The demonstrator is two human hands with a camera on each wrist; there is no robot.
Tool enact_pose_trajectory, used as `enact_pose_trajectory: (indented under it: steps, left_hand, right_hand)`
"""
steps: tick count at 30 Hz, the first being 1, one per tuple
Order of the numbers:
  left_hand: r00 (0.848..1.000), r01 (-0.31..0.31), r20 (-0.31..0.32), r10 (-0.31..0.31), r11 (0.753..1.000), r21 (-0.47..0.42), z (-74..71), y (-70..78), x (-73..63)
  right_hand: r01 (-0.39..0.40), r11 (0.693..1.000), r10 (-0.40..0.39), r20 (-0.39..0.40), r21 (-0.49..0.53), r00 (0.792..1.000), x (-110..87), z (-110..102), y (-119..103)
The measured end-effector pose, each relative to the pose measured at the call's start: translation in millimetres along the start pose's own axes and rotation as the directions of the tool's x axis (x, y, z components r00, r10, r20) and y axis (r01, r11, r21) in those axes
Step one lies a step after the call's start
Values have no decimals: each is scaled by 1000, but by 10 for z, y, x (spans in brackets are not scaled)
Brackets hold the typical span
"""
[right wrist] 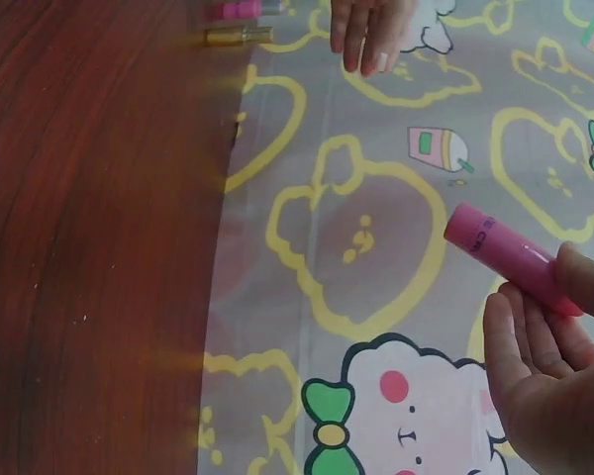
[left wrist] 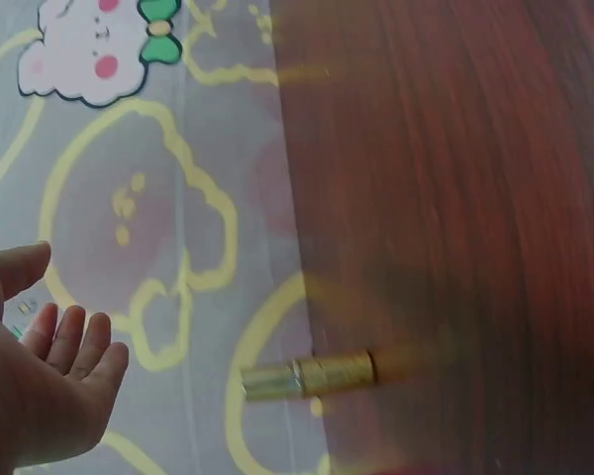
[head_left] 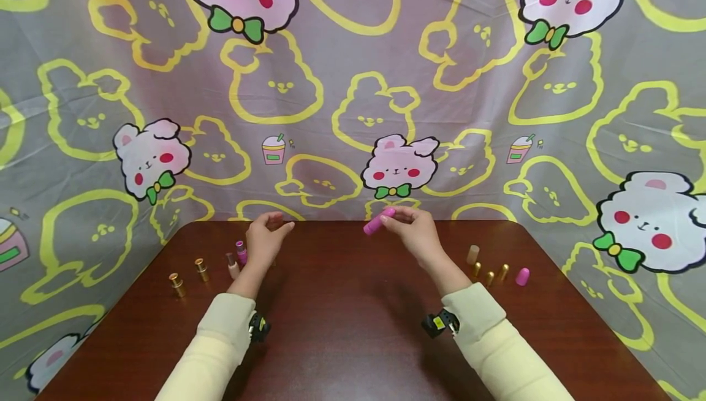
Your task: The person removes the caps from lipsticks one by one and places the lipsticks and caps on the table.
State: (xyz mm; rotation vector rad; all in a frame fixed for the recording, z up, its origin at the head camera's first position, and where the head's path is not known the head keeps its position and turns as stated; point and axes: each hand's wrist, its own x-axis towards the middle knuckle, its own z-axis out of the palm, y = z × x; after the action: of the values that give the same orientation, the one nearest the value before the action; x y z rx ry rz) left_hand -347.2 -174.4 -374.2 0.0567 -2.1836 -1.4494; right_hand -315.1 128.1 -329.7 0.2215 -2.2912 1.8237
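Raised above the far part of the table, my right hand (head_left: 417,233) pinches a pink lipstick tube (head_left: 374,225) between thumb and fingers. Dark lettering rings one end of the tube (right wrist: 510,252) in the right wrist view. My left hand (head_left: 263,241) hovers over the left side with thumb and fingers apart and nothing between them. Close to its wrist stand a purple lipstick (head_left: 241,252) and a small pale bottle-like tube (head_left: 232,264), partly covered by the arm. A gold lipstick tube (left wrist: 309,376) appears below that hand in the left wrist view.
Two gold lipstick tubes (head_left: 202,270) stand farther left on the brown table (head_left: 342,327). At the right are a frosted cap (head_left: 472,254), several small gold caps (head_left: 503,271) and a pink cap (head_left: 522,276). A patterned cloth (head_left: 353,100) hangs behind and beside the table.
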Motion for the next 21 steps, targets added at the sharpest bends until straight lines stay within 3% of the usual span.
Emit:
enact_pose_trajectory:
  steps: [8, 15, 21]
  left_hand:
    - [997, -42, 49, 54, 976, -214, 174, 183, -65]
    - [990, -83, 77, 117, 935, -344, 312, 355, -147]
    - [984, -97, 92, 154, 888, -451, 426, 476, -218]
  right_hand:
    - [-4, 981, 5, -5, 195, 1000, -13, 7, -83]
    - [-28, 918, 33, -4, 395, 999, -8, 34, -136]
    - [-49, 868, 57, -1, 494, 998, -14, 66, -178]
